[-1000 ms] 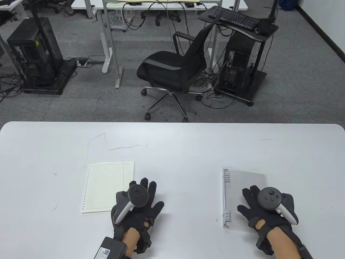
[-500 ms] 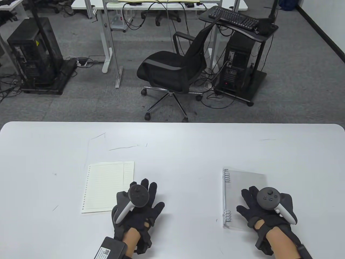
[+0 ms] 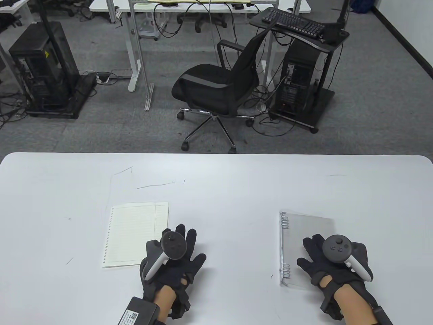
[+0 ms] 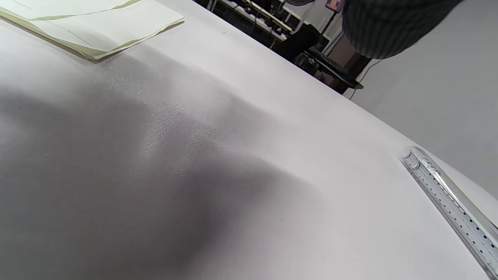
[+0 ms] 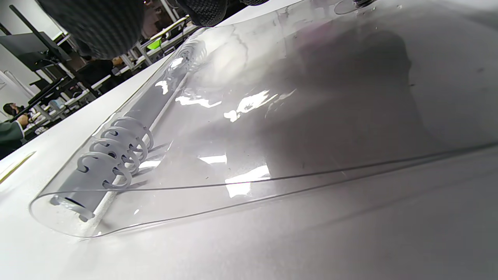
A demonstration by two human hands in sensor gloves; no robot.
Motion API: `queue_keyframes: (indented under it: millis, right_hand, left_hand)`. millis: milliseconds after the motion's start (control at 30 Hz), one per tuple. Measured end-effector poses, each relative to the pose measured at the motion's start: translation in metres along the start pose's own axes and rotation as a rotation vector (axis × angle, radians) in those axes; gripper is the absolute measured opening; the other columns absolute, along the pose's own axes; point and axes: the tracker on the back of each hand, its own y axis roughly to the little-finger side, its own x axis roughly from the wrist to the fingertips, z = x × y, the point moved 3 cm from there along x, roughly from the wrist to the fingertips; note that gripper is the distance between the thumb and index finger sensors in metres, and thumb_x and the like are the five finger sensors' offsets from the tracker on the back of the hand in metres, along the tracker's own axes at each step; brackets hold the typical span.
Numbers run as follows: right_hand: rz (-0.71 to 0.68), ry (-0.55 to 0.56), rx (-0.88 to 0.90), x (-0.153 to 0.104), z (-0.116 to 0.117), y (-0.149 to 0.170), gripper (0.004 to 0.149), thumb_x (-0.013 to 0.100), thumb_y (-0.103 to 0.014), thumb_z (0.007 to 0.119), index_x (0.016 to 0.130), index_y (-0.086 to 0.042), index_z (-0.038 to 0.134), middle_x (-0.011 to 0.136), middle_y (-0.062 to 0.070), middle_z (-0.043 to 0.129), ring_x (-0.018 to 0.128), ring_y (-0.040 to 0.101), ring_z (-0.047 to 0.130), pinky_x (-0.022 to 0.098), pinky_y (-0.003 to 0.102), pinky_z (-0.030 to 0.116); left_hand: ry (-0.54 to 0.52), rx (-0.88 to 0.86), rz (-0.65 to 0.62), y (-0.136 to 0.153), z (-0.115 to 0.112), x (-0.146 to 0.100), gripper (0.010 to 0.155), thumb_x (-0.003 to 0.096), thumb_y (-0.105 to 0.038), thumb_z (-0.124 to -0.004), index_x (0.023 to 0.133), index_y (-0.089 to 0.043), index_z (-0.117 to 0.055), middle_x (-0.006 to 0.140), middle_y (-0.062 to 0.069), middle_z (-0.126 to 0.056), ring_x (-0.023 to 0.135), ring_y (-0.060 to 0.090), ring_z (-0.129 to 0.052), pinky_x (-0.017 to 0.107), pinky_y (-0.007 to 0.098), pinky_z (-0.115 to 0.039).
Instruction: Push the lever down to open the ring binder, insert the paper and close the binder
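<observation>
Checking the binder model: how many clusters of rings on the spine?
2. One ring cluster sits at the far end of the binder spine, the other ring cluster at the near end. The clear cover lies closed over them; none seem hidden.

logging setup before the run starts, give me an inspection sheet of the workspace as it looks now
surface: white table with faint pen marks and scuffs.
job's things: lined punched paper lies flat on the left; ring binder with clear cover, closed, rings along its left edge, lies on the right.
clutter: nothing seen on the table.
hands: left hand flat on the table beside the paper's near right corner, fingers straight; right hand rests flat on the binder cover.
cables: tangled leads on the floor near the computer towers.
surroundings: office chair, desks, keyboard, grey carpet.
</observation>
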Motion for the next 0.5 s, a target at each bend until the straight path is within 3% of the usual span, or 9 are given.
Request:
queue_keyframes:
  millis: [267,500]
  right_hand:
    - [0.035,0.01,0.018,0.003,-0.003,0.012,0.076,0.049,-0.052,0.071,0.111,-0.021,0.041,0.12,0.013,0.022,0.102,0.047,0.017,0.068,0.068,0.033]
    - [0.191,0.044,-0.009,0.011,-0.011,0.045,0.074,0.05,-0.044,0.075,0.11,-0.025,0.036,0.119,0.011,0.015,0.102,0.045,0.011,0.069,0.067,0.026]
  left_hand:
    - [0.0,0.006,-0.006,-0.001,-0.001,0.0,0.076,0.0453,-0.065,-0.067,0.106,-0.044,-0.026,0.115,-0.013,0.0,0.105,0.03,0.007,0.07,0.057,-0.01]
    - [0.007,0.007,-0.005,-0.002,-0.002,0.0,0.076,0.0453,-0.065,-0.067,0.106,-0.044,-0.026,0.115,-0.013,0.0,0.106,0.03,0.007,0.07,0.057,-0.01]
